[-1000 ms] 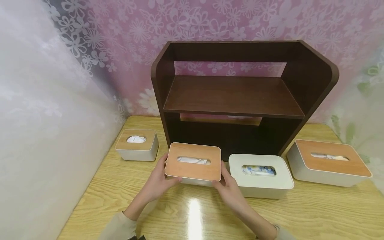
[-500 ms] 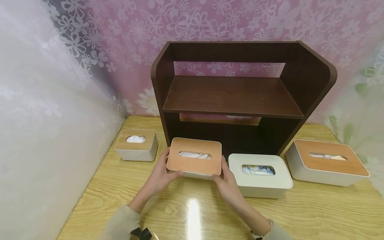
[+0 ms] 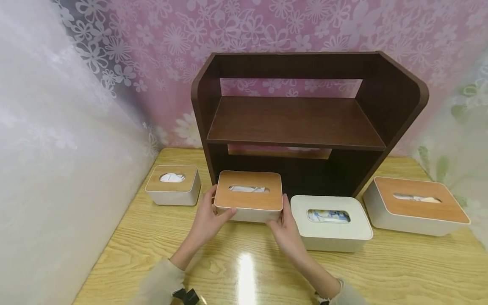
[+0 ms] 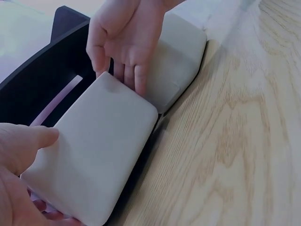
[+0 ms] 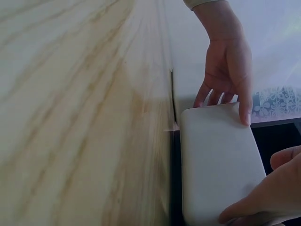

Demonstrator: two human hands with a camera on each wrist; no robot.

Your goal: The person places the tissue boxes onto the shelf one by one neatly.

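Left hand (image 3: 209,217) and right hand (image 3: 286,231) grip a wood-lidded box (image 3: 249,202) showing white tissue (image 3: 248,189), lower centre, beside a white-lidded box (image 3: 331,231) showing blue-patterned contents (image 3: 328,216).

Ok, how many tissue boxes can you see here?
4: a small box far left, a held box between the left hand and right hand, a white-lidded box to its right, a wood-topped box far right. The shelf's dark lower compartment could hide more.

No text, label, brand, number or sign can be read — whether the blue pattern on the tissue pack (image 3: 328,216) showing inside the white-lidded tissue box (image 3: 329,231) includes lettering cannot be told
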